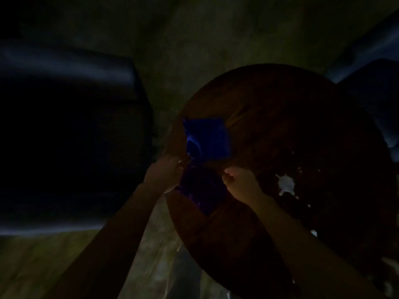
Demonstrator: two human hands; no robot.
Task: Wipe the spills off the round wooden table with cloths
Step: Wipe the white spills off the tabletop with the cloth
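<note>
The scene is very dark. The round wooden table (pixel 280 117) fills the right half of the head view. A white spill (pixel 286 184) with small splashes around it lies on its right part. One blue cloth (pixel 207 140) lies flat near the table's left edge. A second, darker blue cloth (pixel 200 188) hangs stretched between my hands just in front of it. My left hand (pixel 166 171) pinches its left edge and my right hand (pixel 241 183) is closed on its right edge, a little left of the spill.
A dark sofa or armchair (pixel 71 134) stands to the left of the table. Another dark seat (pixel 375 87) shows at the far right. The floor (pixel 151 244) between them is pale and dim.
</note>
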